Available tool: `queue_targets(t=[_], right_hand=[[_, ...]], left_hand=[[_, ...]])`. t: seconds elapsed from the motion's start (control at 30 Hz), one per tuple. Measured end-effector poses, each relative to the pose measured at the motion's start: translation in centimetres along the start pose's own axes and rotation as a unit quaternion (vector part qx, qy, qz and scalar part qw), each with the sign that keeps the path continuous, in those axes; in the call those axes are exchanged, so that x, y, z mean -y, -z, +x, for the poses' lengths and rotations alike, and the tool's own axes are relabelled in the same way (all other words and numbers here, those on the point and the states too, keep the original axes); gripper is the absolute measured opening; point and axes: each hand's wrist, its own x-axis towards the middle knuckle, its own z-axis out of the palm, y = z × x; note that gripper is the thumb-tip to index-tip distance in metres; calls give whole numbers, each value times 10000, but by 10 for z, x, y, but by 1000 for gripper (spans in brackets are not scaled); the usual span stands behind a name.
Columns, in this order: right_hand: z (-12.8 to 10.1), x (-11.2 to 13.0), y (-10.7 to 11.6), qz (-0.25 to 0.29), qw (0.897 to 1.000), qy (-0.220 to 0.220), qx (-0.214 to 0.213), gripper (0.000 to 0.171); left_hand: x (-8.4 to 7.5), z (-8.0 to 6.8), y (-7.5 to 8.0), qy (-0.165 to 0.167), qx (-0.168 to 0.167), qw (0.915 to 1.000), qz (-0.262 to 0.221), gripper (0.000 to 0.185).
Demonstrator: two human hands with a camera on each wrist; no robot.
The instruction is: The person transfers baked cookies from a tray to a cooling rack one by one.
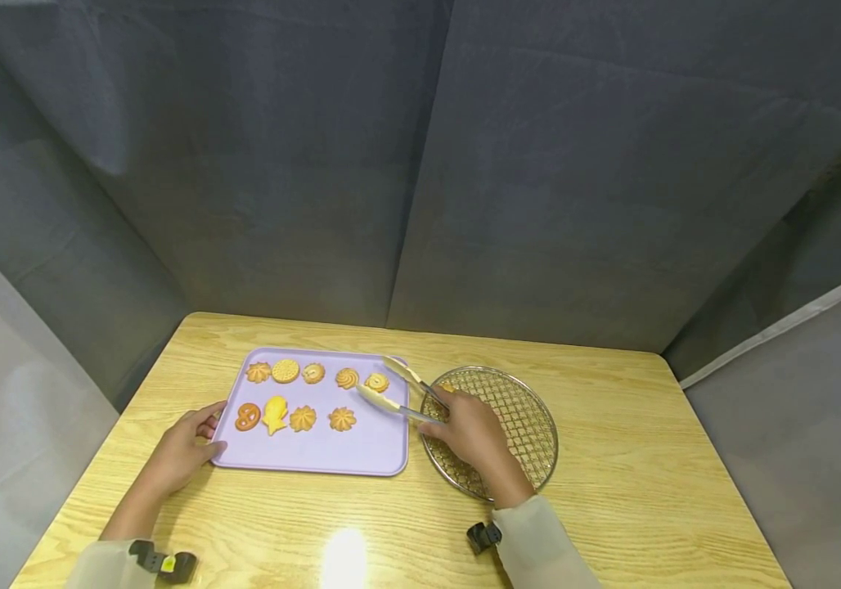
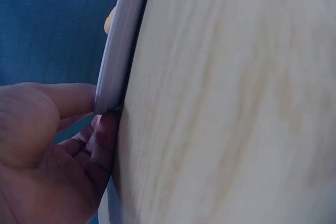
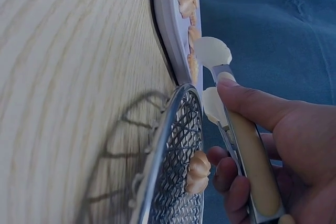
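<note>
The left hand lies at the nine o'clock edge of the lilac tray, thumb curled over the rim and fingers tucked against its underside, as the left wrist view shows; the grip looks meant to keep the tray from sliding on the wooden table. Nine butter cookies sit on the tray in two rows: five along the far row, ending with a swirl cookie at its three o'clock end, and four in the near row, among them a pretzel-shaped one.

The right hand reaches in over the round wire cooling rack, which stands just beside the tray at three o'clock. It holds a pair of kitchen tongs by the handles, fingers wrapped round them. The tips are spread apart over the tray's three o'clock edge, straddling the swirl cookie without visibly touching it. One piped cookie lies on the rack mesh near the fingers. The wrist is angled toward ten o'clock, forearm low over the rack.
</note>
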Motion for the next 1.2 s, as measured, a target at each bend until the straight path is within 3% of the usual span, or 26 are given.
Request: queue_targets(t=[0.47,1.2], right_hand=[[7,2,-6,-178,9994,-132,278,75],[2,3,-7,-5,9998,81,158,65]], left_hand=[[2,1,0,35,9,10000,-10,65],[0,1,1,61,9,10000,35,65]])
